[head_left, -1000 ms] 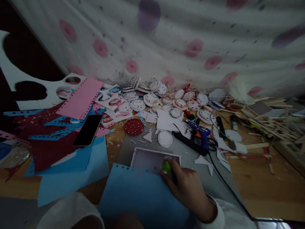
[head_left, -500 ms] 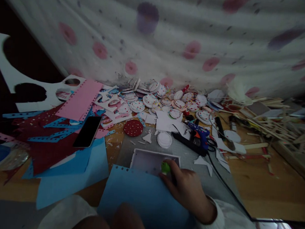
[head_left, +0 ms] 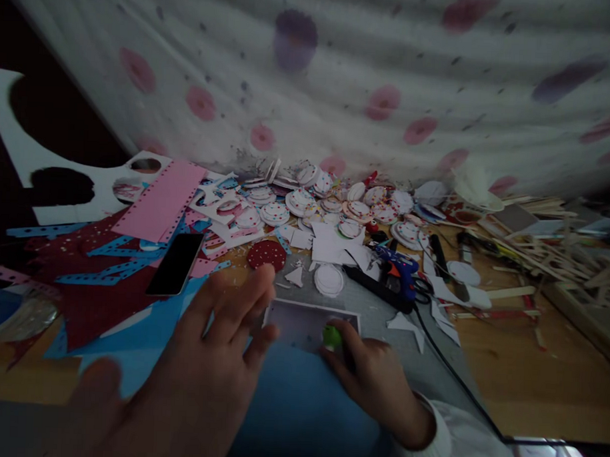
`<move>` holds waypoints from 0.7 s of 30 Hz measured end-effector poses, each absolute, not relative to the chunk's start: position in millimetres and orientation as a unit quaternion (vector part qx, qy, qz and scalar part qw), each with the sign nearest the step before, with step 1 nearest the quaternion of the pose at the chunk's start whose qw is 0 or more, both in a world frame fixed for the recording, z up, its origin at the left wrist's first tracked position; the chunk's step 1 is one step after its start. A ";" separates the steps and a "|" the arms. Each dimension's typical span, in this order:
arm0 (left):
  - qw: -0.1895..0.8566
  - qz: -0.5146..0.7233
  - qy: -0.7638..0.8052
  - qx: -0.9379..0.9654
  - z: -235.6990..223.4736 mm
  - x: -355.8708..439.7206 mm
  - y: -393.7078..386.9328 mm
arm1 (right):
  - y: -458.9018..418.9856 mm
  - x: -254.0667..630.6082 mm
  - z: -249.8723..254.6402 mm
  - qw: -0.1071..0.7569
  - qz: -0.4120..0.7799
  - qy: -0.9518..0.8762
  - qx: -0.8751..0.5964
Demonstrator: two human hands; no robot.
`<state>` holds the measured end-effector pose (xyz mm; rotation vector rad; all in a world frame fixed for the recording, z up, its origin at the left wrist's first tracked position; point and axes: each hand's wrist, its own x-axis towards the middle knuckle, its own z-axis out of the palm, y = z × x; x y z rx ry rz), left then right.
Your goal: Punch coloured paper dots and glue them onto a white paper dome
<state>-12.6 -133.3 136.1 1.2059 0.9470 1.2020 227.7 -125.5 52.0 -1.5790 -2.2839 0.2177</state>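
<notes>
My right hand [head_left: 372, 374] is closed around a small green craft punch [head_left: 332, 337], which sits at the upper edge of a blue sheet of paper [head_left: 299, 388]. My left hand [head_left: 200, 358] is raised over the left part of that sheet, fingers stretched out and a little blurred, holding nothing. It hides the sheet's left corner. Beyond the sheet lies a shallow light-rimmed tray [head_left: 289, 321] on a grey mat. Just past it are a white paper disc [head_left: 328, 280] and a red spotted disc [head_left: 267, 254].
A phone [head_left: 175, 264] lies on coloured paper at left. Decorated paper discs [head_left: 300, 202] are heaped along the curtain [head_left: 340, 76]. At right are a blue glue gun [head_left: 401, 265] with its black cord [head_left: 445, 367], scissors [head_left: 423, 289] and piled wooden sticks [head_left: 559, 247].
My left hand has come up from the bottom edge over the blue sheet, its fingers now spread. My right hand stays on the green punch in nearly the same place.
</notes>
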 end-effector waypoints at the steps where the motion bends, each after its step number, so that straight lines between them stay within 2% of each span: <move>1: 0.590 0.535 0.368 0.480 138.0 -8.1 -129.9 | -125.3 228.1 52.3 0.179 0.082 -0.806 -0.558; 5: 0.714 0.598 0.188 0.312 142.7 0.1 -127.0 | -125.8 231.1 53.7 0.191 0.099 -0.804 -0.554; 9: 0.730 0.599 0.174 0.280 142.4 -2.5 -130.2 | -129.4 235.9 58.8 0.205 0.090 -0.812 -0.539; 17: 0.619 0.531 0.363 0.452 128.5 -0.2 -133.8 | -131.1 252.4 101.9 0.229 -0.003 -0.901 -0.367; 19: 0.553 0.470 0.406 0.556 129.5 2.3 -137.7 | -128.8 252.2 116.9 0.228 -0.016 -0.917 -0.326; 21: 0.476 0.352 0.444 0.673 129.6 5.1 -143.6 | -127.1 248.9 129.3 0.221 -0.026 -0.928 -0.298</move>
